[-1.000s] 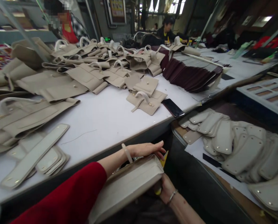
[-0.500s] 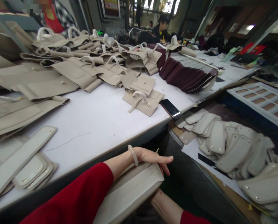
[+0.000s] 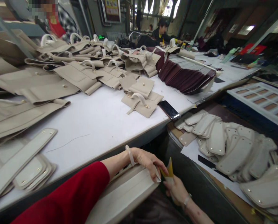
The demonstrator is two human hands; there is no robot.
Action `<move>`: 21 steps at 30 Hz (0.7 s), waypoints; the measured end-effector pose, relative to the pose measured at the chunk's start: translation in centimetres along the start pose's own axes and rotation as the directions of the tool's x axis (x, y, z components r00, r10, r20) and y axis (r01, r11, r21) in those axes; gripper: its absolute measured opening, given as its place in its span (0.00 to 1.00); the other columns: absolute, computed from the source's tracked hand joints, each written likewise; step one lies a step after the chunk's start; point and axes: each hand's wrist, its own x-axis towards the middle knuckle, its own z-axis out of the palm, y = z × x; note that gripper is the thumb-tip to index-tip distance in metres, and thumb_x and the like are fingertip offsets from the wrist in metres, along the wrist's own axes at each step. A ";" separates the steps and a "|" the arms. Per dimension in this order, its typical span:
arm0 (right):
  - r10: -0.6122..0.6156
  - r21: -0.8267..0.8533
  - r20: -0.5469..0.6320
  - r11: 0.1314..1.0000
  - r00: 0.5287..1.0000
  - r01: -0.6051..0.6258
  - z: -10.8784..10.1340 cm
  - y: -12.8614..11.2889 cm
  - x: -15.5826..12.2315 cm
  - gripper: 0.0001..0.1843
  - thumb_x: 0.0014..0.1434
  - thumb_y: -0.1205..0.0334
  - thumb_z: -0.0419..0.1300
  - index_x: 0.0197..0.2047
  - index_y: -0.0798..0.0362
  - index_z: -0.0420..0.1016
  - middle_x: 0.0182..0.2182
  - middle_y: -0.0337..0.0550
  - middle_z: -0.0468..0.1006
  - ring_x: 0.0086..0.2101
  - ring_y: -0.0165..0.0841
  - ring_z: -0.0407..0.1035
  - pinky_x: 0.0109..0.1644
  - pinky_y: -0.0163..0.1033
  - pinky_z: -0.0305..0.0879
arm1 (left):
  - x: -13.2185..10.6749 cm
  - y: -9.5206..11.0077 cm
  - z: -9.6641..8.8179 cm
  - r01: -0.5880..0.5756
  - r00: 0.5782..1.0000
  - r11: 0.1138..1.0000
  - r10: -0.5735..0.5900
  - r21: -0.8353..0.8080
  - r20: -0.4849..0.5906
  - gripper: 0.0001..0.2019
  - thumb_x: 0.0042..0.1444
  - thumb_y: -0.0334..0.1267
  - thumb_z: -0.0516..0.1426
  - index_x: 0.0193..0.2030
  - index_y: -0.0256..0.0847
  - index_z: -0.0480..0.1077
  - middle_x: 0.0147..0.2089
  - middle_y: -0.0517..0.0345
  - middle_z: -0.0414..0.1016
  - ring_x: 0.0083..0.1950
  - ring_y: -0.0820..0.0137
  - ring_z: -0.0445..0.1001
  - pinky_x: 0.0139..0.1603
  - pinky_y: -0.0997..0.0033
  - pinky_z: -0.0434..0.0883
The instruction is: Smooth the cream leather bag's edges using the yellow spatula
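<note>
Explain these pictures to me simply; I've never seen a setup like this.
There is no machine here, just a person's two bare hands, seen by one head-worn camera looking forward and down. The left hand curls its fingers over the corner of a beige bag-like piece. The right hand holds a yellow item, too unclear to name. On the white table lie many beige bag parts, a phone, a row of maroon pieces and pale strips. More pale panels are heaped on the right.
</note>
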 end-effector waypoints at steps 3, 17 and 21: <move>0.075 -0.002 -0.092 0.997 0.993 -0.075 -5.0 0.3 -2.7 0.18 0.61 0.44 0.52 0.39 0.52 0.63 0.23 0.36 0.70 0.16 0.27 0.64 0.18 0.34 0.59 | 0.3 -0.3 0.0 0.005 1.000 1.000 -0.006 -0.005 -0.006 0.40 0.40 0.36 0.66 0.64 0.42 0.64 0.41 0.60 0.78 0.50 0.57 0.75 0.53 0.60 0.71; 0.202 -0.154 0.404 0.976 0.892 -0.152 -2.9 -8.4 -5.8 0.28 0.61 0.36 0.46 0.38 0.55 0.67 0.16 0.36 0.72 0.11 0.27 0.64 0.11 0.26 0.56 | -0.5 1.0 0.3 0.098 0.993 0.984 -0.086 0.151 -0.087 0.47 0.45 0.45 0.66 0.70 0.38 0.51 0.54 0.52 0.76 0.56 0.56 0.72 0.56 0.60 0.69; 0.230 -0.130 0.418 0.973 0.879 -0.193 -2.5 -8.6 -5.4 0.27 0.62 0.36 0.45 0.38 0.54 0.64 0.15 0.35 0.71 0.10 0.27 0.63 0.10 0.26 0.55 | -0.7 1.1 0.0 0.115 0.989 0.970 -0.091 0.216 -0.121 0.49 0.43 0.49 0.67 0.70 0.38 0.52 0.53 0.50 0.76 0.54 0.55 0.74 0.53 0.61 0.71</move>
